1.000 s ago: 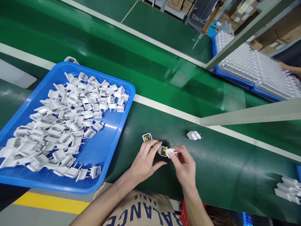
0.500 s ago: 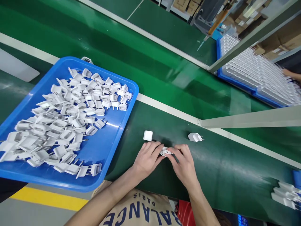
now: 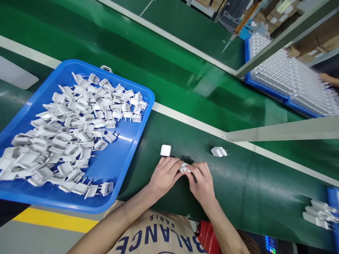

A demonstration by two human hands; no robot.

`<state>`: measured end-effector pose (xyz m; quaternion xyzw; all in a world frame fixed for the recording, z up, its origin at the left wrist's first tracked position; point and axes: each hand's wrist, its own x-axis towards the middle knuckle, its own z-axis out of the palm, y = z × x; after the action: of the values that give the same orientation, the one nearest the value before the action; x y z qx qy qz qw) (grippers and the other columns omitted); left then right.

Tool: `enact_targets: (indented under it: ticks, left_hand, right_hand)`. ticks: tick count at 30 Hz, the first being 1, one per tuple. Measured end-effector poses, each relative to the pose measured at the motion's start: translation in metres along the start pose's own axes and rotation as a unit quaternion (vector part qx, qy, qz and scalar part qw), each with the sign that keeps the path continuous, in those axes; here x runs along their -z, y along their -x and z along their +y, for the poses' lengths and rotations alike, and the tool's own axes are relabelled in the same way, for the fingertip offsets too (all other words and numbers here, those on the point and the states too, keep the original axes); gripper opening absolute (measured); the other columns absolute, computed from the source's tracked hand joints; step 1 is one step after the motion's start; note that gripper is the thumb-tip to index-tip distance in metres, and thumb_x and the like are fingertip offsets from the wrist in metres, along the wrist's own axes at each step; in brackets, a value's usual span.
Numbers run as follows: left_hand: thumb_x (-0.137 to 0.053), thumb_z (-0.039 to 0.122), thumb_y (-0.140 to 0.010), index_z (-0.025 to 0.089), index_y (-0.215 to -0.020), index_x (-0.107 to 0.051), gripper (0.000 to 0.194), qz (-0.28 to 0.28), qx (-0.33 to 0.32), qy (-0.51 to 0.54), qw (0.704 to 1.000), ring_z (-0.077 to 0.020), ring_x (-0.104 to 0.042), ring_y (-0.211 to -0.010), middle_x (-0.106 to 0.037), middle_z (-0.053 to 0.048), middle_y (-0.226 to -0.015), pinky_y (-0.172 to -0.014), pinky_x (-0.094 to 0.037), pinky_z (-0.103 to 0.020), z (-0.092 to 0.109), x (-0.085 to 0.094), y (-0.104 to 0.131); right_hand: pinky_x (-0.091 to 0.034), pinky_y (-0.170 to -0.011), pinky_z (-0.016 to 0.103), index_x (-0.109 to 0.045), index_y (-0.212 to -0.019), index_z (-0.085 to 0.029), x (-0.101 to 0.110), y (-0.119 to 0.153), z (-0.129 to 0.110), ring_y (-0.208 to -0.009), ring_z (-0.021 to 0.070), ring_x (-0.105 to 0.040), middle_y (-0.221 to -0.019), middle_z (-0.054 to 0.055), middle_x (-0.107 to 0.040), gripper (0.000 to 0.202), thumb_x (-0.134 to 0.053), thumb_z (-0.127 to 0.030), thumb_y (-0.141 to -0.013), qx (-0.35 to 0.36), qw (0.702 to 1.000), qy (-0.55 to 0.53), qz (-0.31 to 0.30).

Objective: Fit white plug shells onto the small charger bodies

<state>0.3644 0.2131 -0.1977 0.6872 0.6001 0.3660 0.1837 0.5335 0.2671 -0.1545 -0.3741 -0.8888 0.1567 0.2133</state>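
A green belt [image 3: 251, 190] is spread across the whole view, edged by a pale strip running from 9 o'clock toward 4 o'clock. A large blue tray [image 3: 124, 155] is set at 9 o'clock, and a loose heap of white plug caps [image 3: 71, 137] is piled in it. A second blue tray [image 3: 265, 86], packed with upright white parts in rows, is seen at 2 o'clock behind a grey frame bar [image 3: 280, 128]. A few white pieces [image 3: 317, 213] are laid at 4 o'clock near the belt's edge.

Near the centre, just toward 6 o'clock, the left hand [image 3: 164, 176] and the right hand [image 3: 202, 183] are brought together over the belt. A small white charger [image 3: 184, 168] is pinched between the fingertips of both, fingers curled closely round it so most of it is hidden. A white cube [image 3: 165, 150] is stood on the belt just at 12 o'clock of the left hand, apart from it. A plug [image 3: 218, 151] is laid on its side at 1 o'clock of the right hand, untouched.
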Motion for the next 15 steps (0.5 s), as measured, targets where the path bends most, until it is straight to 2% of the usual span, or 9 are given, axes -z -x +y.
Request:
enact_targets:
  ticks: [5,9,12,13,15]
  left_hand:
    - [-0.055,0.030,-0.104,0.018,-0.119,-0.064,0.022,0.005,-0.011,-0.019,1.000,-0.0223,-0.066,-0.099,-0.070,-0.009,-0.112,-0.086,-0.052,-0.037,0.006,0.002,0.002]
    - [-0.057,0.027,-0.102,0.014,-0.131,-0.059,0.031,0.026,-0.028,-0.092,0.995,-0.0267,-0.063,-0.105,-0.066,-0.015,-0.122,-0.089,-0.052,-0.040,0.011,0.022,-0.002]
    - [-0.065,0.024,-0.097,0.017,-0.136,-0.058,0.041,0.055,-0.001,-0.204,0.977,-0.0371,-0.057,-0.117,-0.056,-0.021,-0.139,-0.090,-0.050,-0.049,-0.001,0.037,-0.009]
    - [-0.065,0.022,-0.096,0.018,-0.136,-0.059,0.041,0.053,0.008,-0.233,0.971,-0.0391,-0.056,-0.118,-0.055,-0.021,-0.140,-0.089,-0.050,-0.050,-0.007,0.039,-0.010]
    - [-0.060,0.014,-0.096,0.018,-0.135,-0.060,0.039,0.039,0.012,-0.257,0.966,-0.0370,-0.058,-0.113,-0.061,-0.019,-0.130,-0.085,-0.050,-0.047,-0.019,0.039,-0.011]
  right_hand:
    - [-0.050,-0.078,0.038,-0.065,-0.104,-0.022,-0.003,-0.003,-0.005,-0.088,0.0236,-0.058,-0.105,0.010,-0.065,0.019,-0.048,-0.014,-0.103,0.023,0.999,0.039,-0.010]
    - [-0.046,-0.078,0.038,-0.060,-0.100,-0.022,0.011,-0.005,0.010,-0.090,0.0246,-0.059,-0.103,0.009,-0.069,0.014,-0.047,-0.018,-0.105,0.020,0.997,0.057,-0.040]
    - [-0.044,-0.079,0.041,-0.061,-0.103,-0.021,0.031,-0.001,0.031,-0.091,0.0277,-0.057,-0.103,0.011,-0.067,0.011,-0.051,-0.024,-0.105,-0.023,0.989,0.149,0.000]
    - [-0.044,-0.081,0.043,-0.062,-0.107,-0.020,0.039,0.001,0.036,-0.094,0.0295,-0.056,-0.107,0.013,-0.065,0.012,-0.053,-0.028,-0.104,-0.036,0.983,0.176,0.023]
    - [-0.044,-0.085,0.048,-0.060,-0.120,-0.018,0.052,0.005,0.041,-0.102,0.0330,-0.054,-0.114,0.017,-0.059,0.024,-0.057,-0.035,-0.103,-0.054,0.974,0.206,0.080]
